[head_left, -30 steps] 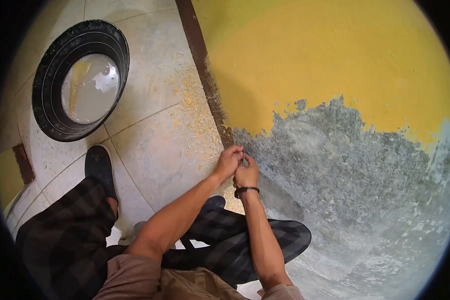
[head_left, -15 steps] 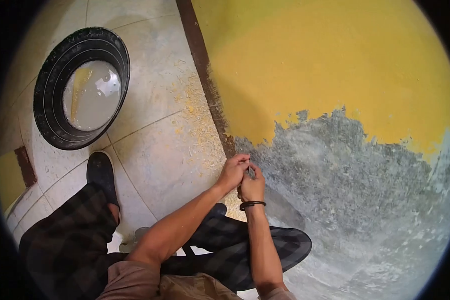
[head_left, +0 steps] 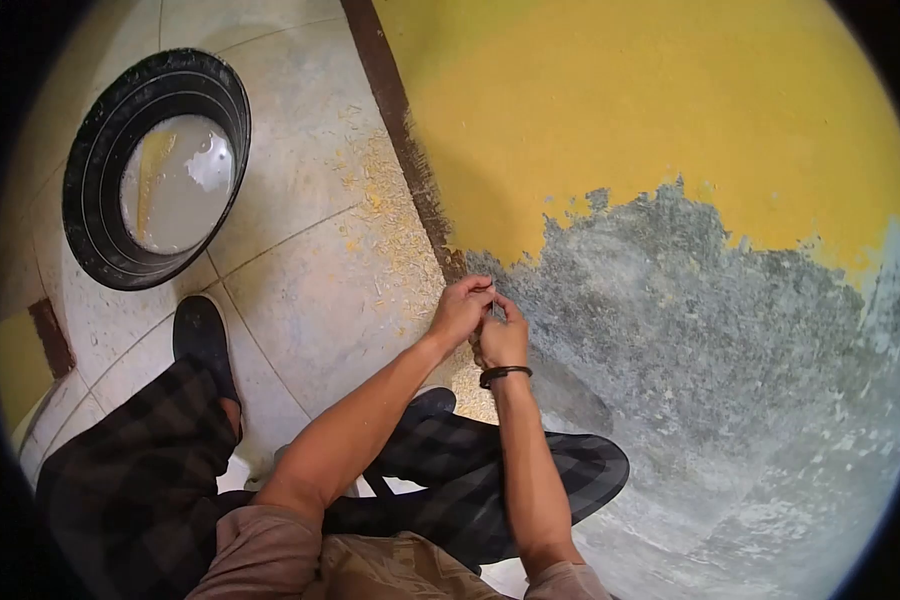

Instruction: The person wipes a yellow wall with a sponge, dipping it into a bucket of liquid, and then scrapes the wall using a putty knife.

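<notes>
Yellow wall [head_left: 670,120], partly bared grey, is edged by flake-strewn tiles [head_left: 310,270]; a thin object [head_left: 493,301] is pinched by left hand [head_left: 460,315] and right hand [head_left: 504,338].

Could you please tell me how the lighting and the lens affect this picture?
In the head view, dark, curved fisheye edges; bright glare on the liquid in the black bucket; a soft shadow on the yellow wall; detail between the left hand and right hand too small to make out.
</notes>
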The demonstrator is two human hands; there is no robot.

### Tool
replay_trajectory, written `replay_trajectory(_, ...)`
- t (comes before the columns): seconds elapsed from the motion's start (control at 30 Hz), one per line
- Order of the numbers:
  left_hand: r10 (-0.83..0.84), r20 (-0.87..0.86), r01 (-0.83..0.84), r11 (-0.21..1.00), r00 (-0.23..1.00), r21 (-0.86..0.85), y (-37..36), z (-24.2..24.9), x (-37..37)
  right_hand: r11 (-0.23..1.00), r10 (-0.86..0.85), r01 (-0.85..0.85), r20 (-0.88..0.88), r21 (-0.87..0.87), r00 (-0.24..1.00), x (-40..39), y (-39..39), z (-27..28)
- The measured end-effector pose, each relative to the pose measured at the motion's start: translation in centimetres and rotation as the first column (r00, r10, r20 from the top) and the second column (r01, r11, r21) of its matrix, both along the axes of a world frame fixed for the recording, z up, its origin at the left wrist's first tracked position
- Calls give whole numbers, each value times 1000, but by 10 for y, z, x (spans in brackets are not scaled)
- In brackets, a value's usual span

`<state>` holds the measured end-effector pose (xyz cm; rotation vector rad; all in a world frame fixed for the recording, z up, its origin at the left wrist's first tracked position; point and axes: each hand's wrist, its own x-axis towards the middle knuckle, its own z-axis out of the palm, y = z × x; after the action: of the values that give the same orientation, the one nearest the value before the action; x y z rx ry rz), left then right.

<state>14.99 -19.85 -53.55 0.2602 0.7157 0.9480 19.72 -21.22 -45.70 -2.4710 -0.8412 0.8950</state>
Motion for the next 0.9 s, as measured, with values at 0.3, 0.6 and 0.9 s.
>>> replay_trajectory(0.3, 6, -322, 44, 988, 947, 147, -1, 2, 9, 999, -11, 18, -182, 41, 983, 6, -6, 13)
replay_trajectory(0.6, 55, -377, 1, 989, 925, 146, -6, -27, 25, 993, 52, -44, -70, 111, 996, 26, -10, -25)
replay_trajectory(0.9, -57, -117, 48, 995, 991, -85, -10, -11, 3, 998, -62, 68, -255, 14, 965, -4, -24, -14)
